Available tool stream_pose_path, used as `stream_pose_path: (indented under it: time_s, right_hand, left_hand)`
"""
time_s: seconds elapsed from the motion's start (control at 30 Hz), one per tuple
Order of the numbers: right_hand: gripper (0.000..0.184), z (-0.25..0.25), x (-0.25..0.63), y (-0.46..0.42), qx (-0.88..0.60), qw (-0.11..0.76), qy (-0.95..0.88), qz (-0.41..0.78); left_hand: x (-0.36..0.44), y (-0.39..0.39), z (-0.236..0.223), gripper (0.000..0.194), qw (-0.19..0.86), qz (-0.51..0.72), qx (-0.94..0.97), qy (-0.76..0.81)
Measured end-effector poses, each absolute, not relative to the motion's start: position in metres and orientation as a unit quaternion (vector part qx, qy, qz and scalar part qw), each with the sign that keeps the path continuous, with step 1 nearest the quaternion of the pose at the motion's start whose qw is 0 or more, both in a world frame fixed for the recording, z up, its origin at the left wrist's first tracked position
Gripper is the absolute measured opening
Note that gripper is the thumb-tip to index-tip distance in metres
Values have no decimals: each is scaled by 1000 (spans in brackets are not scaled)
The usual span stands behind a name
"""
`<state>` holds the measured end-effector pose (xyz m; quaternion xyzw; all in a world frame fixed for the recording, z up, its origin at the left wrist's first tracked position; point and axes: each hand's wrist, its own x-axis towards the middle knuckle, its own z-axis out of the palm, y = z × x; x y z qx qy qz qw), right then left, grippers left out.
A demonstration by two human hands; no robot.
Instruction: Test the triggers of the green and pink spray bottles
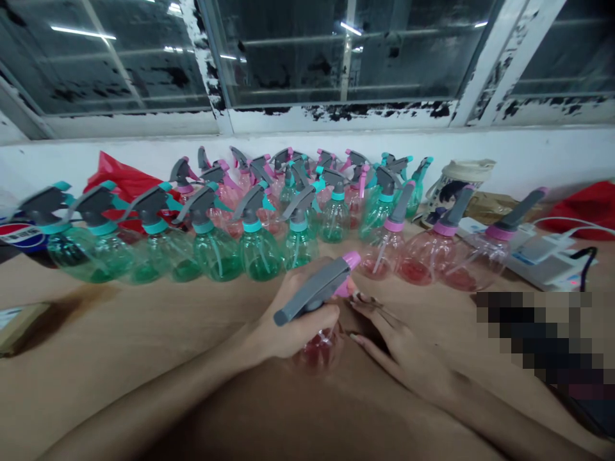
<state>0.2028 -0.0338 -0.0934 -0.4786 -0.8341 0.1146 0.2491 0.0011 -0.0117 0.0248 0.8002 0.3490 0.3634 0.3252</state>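
Note:
A pink spray bottle (318,351) with a grey and pink trigger head stands near me on the table. My left hand (293,314) is wrapped round its neck, just under the grey head. My right hand (398,339) is on the bottle's other side, its fingers stretched out and apart; the fingertips come close to the pink trigger, and I cannot tell whether they touch it. Beyond my hands runs a row of green spray bottles (259,253) with turquoise collars. To their right, several pink spray bottles (423,256) stand with their nozzles pointing away.
More pink and green bottles crowd behind the row, by the wall. A red bag (118,179) lies at the back left, near a dark Pepsi bottle (24,237). On the right are a printed pouch (456,182) and a white power strip (552,256); a small box (22,326) lies left.

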Motion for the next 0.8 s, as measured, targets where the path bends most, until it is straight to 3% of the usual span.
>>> stream_pose_path:
  time_s: [0.47,0.8]
  right_hand:
    - [51,-93,207,-34,-484,242,-831,128]
    - [50,-95,211,-31,-476,239,-836,133]
  left_hand:
    - [2,-14,21,5,311,368,793,372]
    - [1,-13,22,39,346,363,797,337]
